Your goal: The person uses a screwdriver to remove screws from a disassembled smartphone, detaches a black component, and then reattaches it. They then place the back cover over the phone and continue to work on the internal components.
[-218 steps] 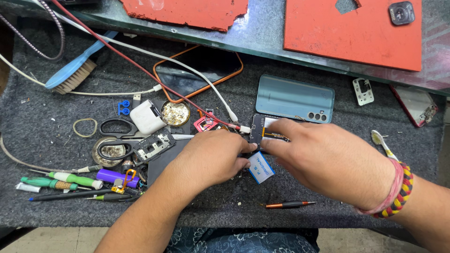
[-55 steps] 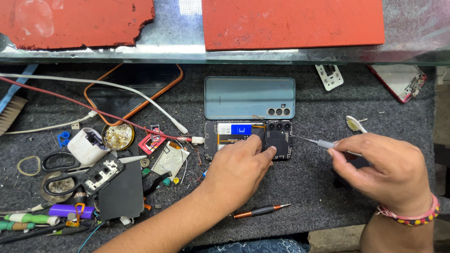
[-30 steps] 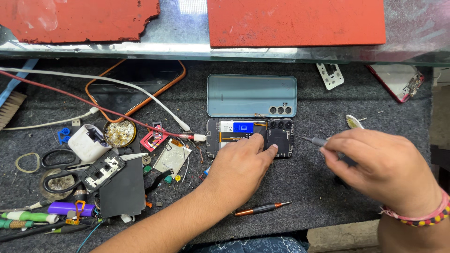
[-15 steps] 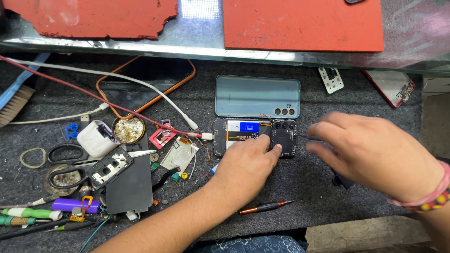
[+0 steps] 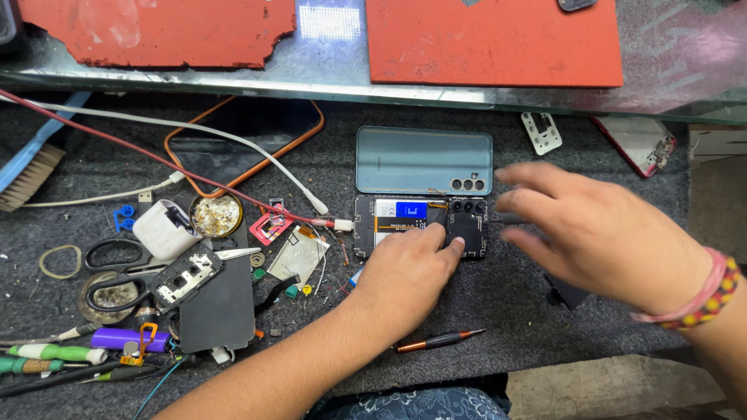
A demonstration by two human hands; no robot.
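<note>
Blue-labelled opened phone (image 5: 420,225), left hand (image 5: 408,268) pressing

bright overhead light, glare on glass shelf (image 5: 334,74); right hand (image 5: 599,233) motion-blurred; rest sharp.

Opened phone (image 5: 420,225) lies flat on the dark desk mat, back cover off, insides up: black frame, battery with blue-white label, black camera block at its right end. Left hand's fingertips press on it near the camera block. Pale blue back cover (image 5: 424,159) lies flat just above it, camera holes lower right.
</note>
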